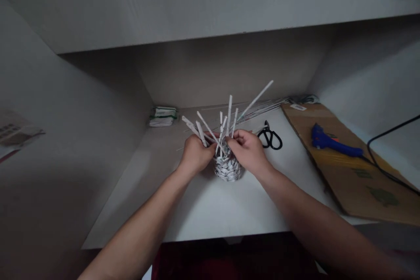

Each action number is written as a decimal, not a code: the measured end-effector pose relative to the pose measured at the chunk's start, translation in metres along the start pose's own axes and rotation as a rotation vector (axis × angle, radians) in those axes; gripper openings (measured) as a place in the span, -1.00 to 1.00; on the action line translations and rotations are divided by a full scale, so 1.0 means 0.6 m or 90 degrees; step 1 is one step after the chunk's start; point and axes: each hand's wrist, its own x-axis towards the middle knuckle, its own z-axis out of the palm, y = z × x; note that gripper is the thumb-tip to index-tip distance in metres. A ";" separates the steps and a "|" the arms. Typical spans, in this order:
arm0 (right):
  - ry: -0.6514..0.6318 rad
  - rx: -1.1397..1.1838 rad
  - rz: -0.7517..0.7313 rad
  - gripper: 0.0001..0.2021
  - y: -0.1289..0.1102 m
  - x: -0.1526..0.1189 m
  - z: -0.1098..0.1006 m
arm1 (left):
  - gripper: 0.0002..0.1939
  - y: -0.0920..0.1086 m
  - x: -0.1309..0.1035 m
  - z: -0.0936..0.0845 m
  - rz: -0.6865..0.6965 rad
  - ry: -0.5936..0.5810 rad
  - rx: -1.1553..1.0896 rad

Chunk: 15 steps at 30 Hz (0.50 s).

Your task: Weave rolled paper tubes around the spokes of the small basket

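A small round basket woven from rolled paper stands on the white surface between my hands. Several white paper tubes stick up and outward from its rim, one long one leaning to the right. My left hand is closed around the left side of the rim, thumb towards the middle and fingers mostly hidden behind. On the right side, my right hand is closed with thumb and fingertips pinched at the rim near the tube bases. The exact grip under the right thumb is partly hidden.
Black-handled scissors lie just right of my right hand. A blue glue gun with a black cord rests on a cardboard sheet. Long thin paper tubes and a white-green packet lie at the back, beneath an overhanging panel.
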 end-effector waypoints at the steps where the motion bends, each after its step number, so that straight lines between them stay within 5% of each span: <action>1: -0.006 0.055 0.030 -0.87 0.004 0.002 0.002 | -0.76 0.000 0.001 -0.001 -0.002 -0.011 0.006; 10: 0.069 0.256 0.143 -0.87 -0.025 0.004 0.008 | -0.89 0.012 -0.007 0.015 -0.007 0.102 -0.031; 15: 0.052 0.278 0.133 -0.88 -0.024 0.005 0.008 | -0.83 -0.001 -0.006 0.019 0.101 0.064 0.018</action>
